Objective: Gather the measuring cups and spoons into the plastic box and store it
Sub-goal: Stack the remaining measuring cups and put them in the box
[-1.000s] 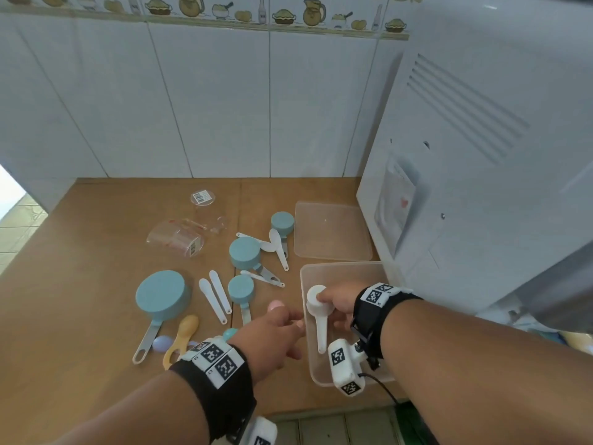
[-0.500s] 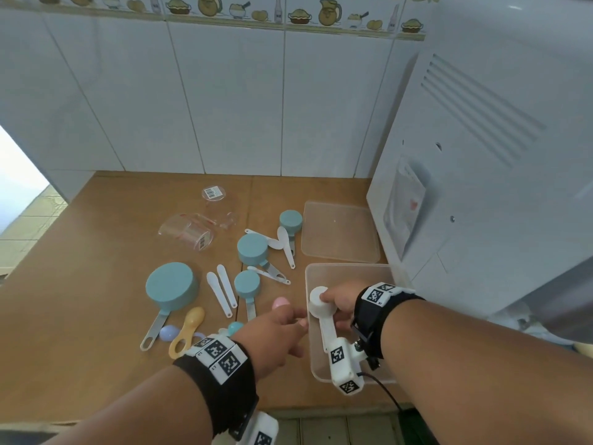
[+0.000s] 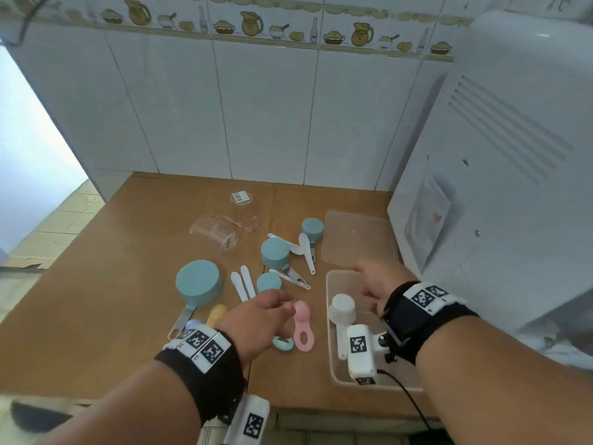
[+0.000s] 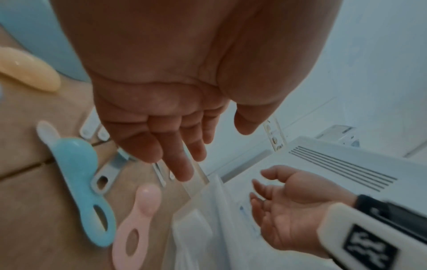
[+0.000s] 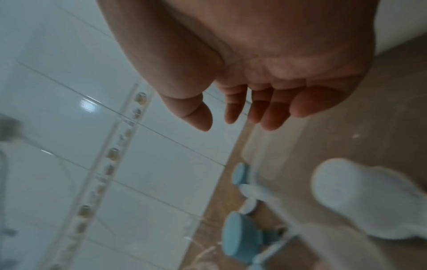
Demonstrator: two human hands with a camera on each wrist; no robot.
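The clear plastic box (image 3: 332, 284) sits at the table's front right with a white measuring cup (image 3: 343, 311) lying in it. My right hand (image 3: 369, 279) hovers over the box, fingers relaxed and empty, as the right wrist view (image 5: 231, 117) shows with the white cup (image 5: 360, 197) below it. My left hand (image 3: 284, 305) hangs open just left of the box; the left wrist view (image 4: 184, 149) shows nothing in it. A pink spoon (image 3: 301, 329) (image 4: 136, 219) and a blue spoon (image 4: 80, 179) lie on the table beneath it. Several blue cups (image 3: 199, 282) and white spoons (image 3: 243, 285) lie spread to the left.
The box's lid (image 3: 359, 242) lies flat behind the box. A clear measuring jug (image 3: 218, 232) lies on its side further back, and a yellow spoon (image 3: 217, 314) sits by the big blue cup. A large white appliance (image 3: 497, 155) stands close against the box's right side.
My right hand has let go of the white measuring cup, which now lies in the box, and has lifted toward the far end. The pink spoon now lies uncovered beside my left hand.
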